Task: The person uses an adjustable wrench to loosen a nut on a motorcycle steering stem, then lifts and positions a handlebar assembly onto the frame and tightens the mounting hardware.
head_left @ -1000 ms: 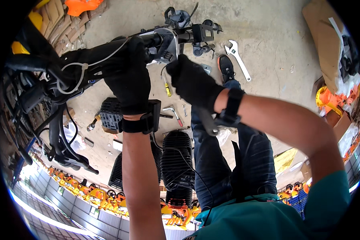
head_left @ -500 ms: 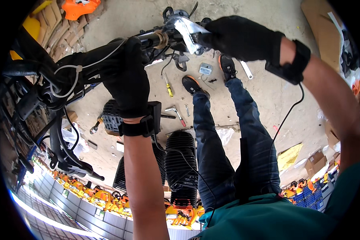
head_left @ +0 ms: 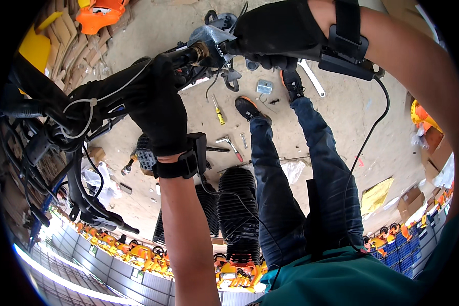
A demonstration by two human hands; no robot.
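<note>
My right hand (head_left: 278,30), in a black glove, is wrapped round the handle of a silver adjustable wrench (head_left: 209,36). The wrench's jaws sit at a brass-coloured ring or nut (head_left: 201,51) near the end of a thick black tube (head_left: 182,57); whether they grip it I cannot tell. Farther left, my gloved left hand (head_left: 160,109) is closed round the same black tubular frame (head_left: 104,81). A pale cable loop (head_left: 92,102) with a tie hangs on the frame beside it. The fingers of both hands are partly hidden.
On the concrete floor lie a yellow-handled screwdriver (head_left: 219,111), a red-handled ratchet (head_left: 231,146), a long spanner (head_left: 312,79) and a small grey box (head_left: 264,86). Black cables (head_left: 30,173) hang at left. Black ribbed parts (head_left: 237,199) lie beside my legs; cardboard (head_left: 410,201) is at right.
My right hand has swung left and slightly up. The wrench has turned from pointing down and away to lying with its jaws at the brass-coloured ring. My left hand keeps its hold.
</note>
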